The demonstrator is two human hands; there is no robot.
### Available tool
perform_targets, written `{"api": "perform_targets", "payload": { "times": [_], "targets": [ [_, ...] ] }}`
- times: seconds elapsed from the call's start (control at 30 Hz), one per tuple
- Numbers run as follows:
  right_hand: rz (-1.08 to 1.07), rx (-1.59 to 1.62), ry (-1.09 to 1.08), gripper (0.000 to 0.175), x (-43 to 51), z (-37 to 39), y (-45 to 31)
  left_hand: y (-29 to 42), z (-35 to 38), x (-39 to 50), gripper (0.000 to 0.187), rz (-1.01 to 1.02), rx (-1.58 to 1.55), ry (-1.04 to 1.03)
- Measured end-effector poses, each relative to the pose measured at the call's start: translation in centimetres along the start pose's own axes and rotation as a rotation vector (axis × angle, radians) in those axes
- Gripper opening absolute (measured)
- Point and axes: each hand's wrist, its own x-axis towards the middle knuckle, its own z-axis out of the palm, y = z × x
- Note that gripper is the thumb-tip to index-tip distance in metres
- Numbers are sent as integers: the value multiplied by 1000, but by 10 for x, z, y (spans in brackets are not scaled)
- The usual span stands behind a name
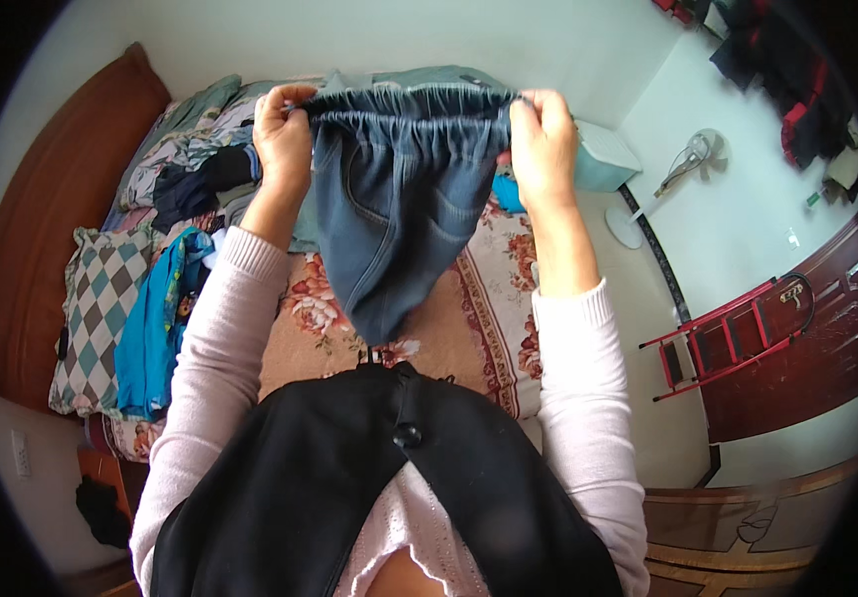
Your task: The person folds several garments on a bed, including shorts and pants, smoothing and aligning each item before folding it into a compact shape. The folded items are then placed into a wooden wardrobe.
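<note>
A pair of blue denim trousers (399, 194) with an elastic waistband hangs in the air before me, above the bed. My left hand (285, 138) pinches one end of the waistband, and my right hand (545, 145) grips the other end. Between them the gathered waistband is drawn out wide, its opening facing up. Below it the legs dangle and taper out of sight towards my chest. Curved stitching around a pocket shows on the front. The fingertips are partly hidden by the cloth.
Beneath lies a bed with a flowered blanket (309, 313). Dark clothes (205, 183), a diamond-patterned pillow (97, 321) and a blue garment (156, 336) are heaped on its left, near the wooden headboard (63, 224). To the right stand a fan (698, 153) and a red stepladder (735, 336) by a door.
</note>
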Motion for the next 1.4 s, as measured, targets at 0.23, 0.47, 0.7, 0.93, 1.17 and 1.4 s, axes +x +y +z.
{"api": "perform_targets", "payload": {
  "times": [0.23, 0.47, 0.7, 0.93, 1.17, 1.4],
  "targets": [
    [205, 422, -59, 14, 11, 4, -26, 29, 8, -13, 23, 16, 8, -188],
    [176, 409, -259, 11, 5, -6, -31, 55, 10, -26, 62, 557, 507, -532],
    [167, 440, -313, 10, 11, -32, -30, 54, 11, -29, 69, 497, 612, -536],
    [129, 204, -102, 13, 25, -51, -15, 38, 12, -19, 30, -2, 280, -494],
    [-242, -321, 162, 18, 32, -102, -19, 144, 30, -11, 36, 450, -11, -548],
    [-293, -725, -84, 18, 33, -100, 7, 96, 41, -16, 34, 311, 59, -646]
  ]
}}
